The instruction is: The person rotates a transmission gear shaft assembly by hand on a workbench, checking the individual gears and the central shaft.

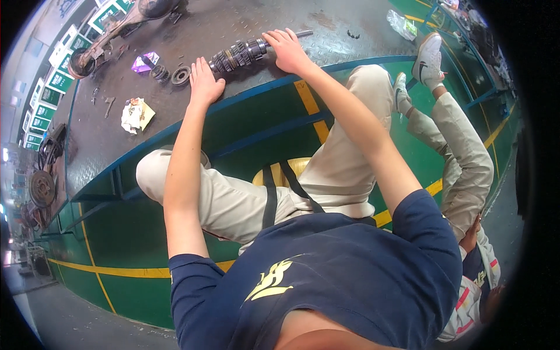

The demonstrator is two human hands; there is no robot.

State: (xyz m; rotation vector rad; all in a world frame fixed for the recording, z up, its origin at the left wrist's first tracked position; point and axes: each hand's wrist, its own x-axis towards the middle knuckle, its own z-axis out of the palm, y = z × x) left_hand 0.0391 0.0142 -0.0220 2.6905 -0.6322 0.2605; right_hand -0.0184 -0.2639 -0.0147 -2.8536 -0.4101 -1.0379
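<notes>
A dark metal gear shaft [238,56], stacked with toothed gears, lies slantwise on the metal-topped workbench [326,35] in front of me. My right hand [287,51] lies over its right part, fingers across it, and a thin bare end of the shaft sticks out beyond. At the opposite end, my left hand [204,84] rests with fingers stretched out and thumb apart. Its fingertips are beside the shaft's left end; whether they touch it is hidden. Just left of that hand are a ring-shaped gear [181,75] and a smaller gear [159,73].
A purple box [144,62] and crumpled paper [137,115] lie on the left of the bench, below a long axle-like part [111,38]. A plastic bag [401,25] sits far right. A blue edge [262,87] borders the bench. Another person's legs [461,134] extend at right.
</notes>
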